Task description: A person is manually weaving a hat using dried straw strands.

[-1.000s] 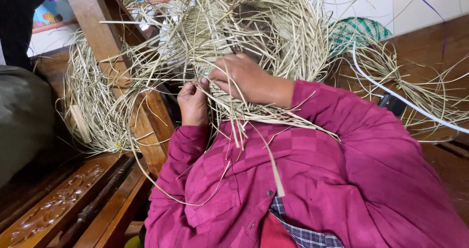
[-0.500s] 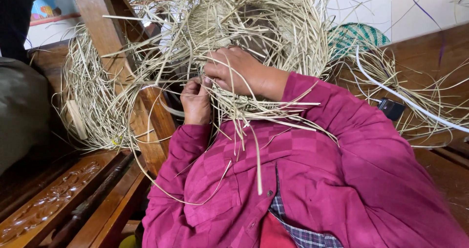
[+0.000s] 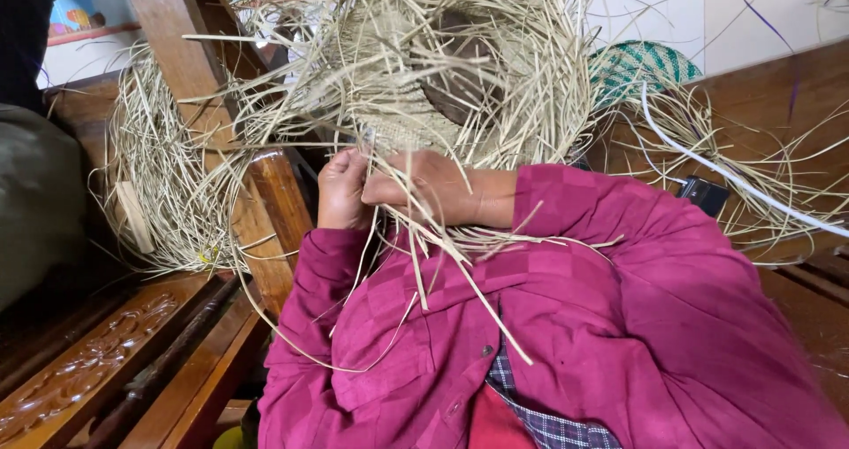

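Since a moment ago our right hand [image 3: 442, 188] has slid down to meet the left hand [image 3: 343, 191], both now pinched on loose straw strands [image 3: 416, 254] at the six o'clock edge of the half-woven straw piece [image 3: 416, 104] (weave apparently advancing).

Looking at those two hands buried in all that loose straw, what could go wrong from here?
The left hand and right hand pinch strands at the rim of the half-woven straw piece. Long loose straw ends trail over the magenta sleeves, so they might snag and tug the weave loose. Thin strands bent sharply at the fingers could crack. The wooden post might also catch stray strands.
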